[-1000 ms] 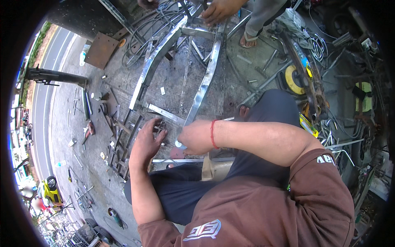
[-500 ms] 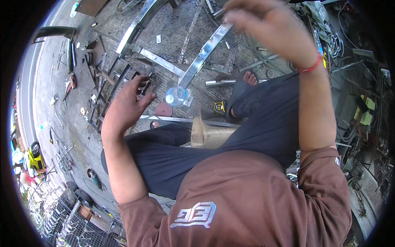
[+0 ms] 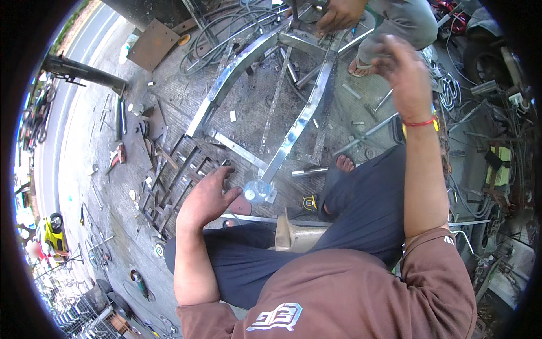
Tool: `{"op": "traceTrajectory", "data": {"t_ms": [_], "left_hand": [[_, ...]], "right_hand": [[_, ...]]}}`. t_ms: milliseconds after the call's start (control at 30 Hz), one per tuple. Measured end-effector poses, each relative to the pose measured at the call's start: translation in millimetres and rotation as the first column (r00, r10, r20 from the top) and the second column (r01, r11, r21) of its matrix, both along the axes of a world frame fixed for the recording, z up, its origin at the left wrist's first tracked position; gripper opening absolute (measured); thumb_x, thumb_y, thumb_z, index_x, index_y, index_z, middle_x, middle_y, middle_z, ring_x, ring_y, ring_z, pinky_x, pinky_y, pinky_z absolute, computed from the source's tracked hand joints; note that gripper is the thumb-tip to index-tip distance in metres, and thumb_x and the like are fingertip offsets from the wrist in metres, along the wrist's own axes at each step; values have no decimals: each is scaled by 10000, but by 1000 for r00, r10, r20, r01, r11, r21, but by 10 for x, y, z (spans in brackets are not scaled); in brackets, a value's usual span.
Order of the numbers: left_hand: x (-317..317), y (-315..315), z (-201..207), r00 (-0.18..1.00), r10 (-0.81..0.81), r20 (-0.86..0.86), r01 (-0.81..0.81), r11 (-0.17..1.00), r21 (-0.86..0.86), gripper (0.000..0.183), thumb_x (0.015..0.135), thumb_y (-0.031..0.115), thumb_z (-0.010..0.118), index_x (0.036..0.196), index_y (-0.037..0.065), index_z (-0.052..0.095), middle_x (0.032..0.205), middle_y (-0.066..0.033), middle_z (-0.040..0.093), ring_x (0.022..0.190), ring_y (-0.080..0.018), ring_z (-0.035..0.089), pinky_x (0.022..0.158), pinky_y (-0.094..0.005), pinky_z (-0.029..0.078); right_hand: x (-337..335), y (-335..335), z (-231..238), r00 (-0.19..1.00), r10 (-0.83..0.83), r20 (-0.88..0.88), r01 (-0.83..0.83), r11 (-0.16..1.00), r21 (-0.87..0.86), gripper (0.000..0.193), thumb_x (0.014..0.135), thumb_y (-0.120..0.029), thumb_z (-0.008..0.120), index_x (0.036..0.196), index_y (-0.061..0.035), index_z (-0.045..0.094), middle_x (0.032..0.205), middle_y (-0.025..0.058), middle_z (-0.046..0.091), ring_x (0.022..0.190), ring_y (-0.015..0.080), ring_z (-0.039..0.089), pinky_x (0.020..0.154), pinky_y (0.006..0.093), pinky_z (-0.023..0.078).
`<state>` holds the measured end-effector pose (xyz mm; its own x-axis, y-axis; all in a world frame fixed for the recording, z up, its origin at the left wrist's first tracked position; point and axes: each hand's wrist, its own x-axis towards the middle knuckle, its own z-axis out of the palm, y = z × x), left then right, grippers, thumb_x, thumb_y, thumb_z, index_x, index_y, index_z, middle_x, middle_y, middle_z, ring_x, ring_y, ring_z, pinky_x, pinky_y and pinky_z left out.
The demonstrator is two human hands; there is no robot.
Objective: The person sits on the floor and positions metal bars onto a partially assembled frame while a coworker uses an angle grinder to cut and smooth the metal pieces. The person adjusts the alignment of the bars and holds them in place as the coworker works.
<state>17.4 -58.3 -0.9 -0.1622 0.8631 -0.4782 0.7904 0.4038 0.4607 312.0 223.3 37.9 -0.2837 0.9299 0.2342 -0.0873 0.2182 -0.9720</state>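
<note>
My left hand (image 3: pixel 208 196) hovers with its fingers apart and nothing in them, beside several dark flat metal bars. Near its thumb, a clear plastic bottle (image 3: pixel 258 191) stands at the lower end of a shiny square-tube metal frame (image 3: pixel 299 125). Raised on the right, my right hand (image 3: pixel 403 73) is held in the air, away from the frame. Its fingers are loosely bent and slightly blurred, and they hold nothing. At the frame's far end, a co-worker's hand (image 3: pixel 341 14) reaches down by a dark upright rod (image 3: pixel 294 10).
A yellow-and-black tape measure (image 3: pixel 309 203) lies by my sandalled foot (image 3: pixel 341 165). Coiled cable (image 3: pixel 212 48) and a rusty plate (image 3: pixel 152 45) are on the far floor. Red-handled pliers (image 3: pixel 117 157) and a green angle grinder (image 3: pixel 139 283) lie left. A tan stool (image 3: pixel 296 233) shows between my legs.
My view has tilted up, showing more of the frame's far end and the co-worker. My right hand has swung back from above the frame to its right side. The left stays open near the bottle.
</note>
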Motion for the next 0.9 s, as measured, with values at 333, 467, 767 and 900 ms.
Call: {"op": "traceTrajectory", "data": {"t_ms": [333, 467, 767, 900], "left_hand": [[113, -42, 54, 1000, -8, 7, 9, 999, -45, 507, 855, 262, 661, 1278, 10, 536, 1205, -238, 601, 1133, -372, 580, 970, -432, 456], [151, -96, 148, 999, -24, -48, 25, 999, 21, 493, 851, 242, 668, 1271, 22, 536, 1174, -229, 608, 1107, -380, 587, 939, -438, 472], [164, -350, 490, 994, -46, 104, 29, 987, 158, 523, 798, 179, 720, 1258, 19, 529, 1150, -195, 598, 1064, -375, 585, 914, -425, 475], [51, -485, 612, 993, -33, 113, 12, 983, 181, 564, 779, 204, 735, 1271, 41, 514, 1204, -179, 578, 1060, -379, 575, 911, -429, 469]], "right_hand": [[-522, -494, -64, 666, 408, 625, -496, 867, -37, 351, 925, -281, 644, 1126, 6, 616, 881, 70, 656, 764, 124, 580, 704, 275, 475], [-581, -526, -54, 573, 421, 703, -531, 844, -74, 365, 920, -302, 641, 1117, 5, 625, 907, 117, 665, 795, 175, 617, 734, 308, 490], [-753, -679, -72, 497, 433, 752, -500, 851, -160, 314, 913, -237, 643, 1099, 15, 628, 860, 133, 677, 750, 197, 627, 709, 323, 503], [-915, -714, -139, 439, 458, 773, -491, 843, -220, 268, 931, -172, 645, 1135, 1, 628, 899, 61, 666, 836, 125, 615, 769, 279, 491]]}}
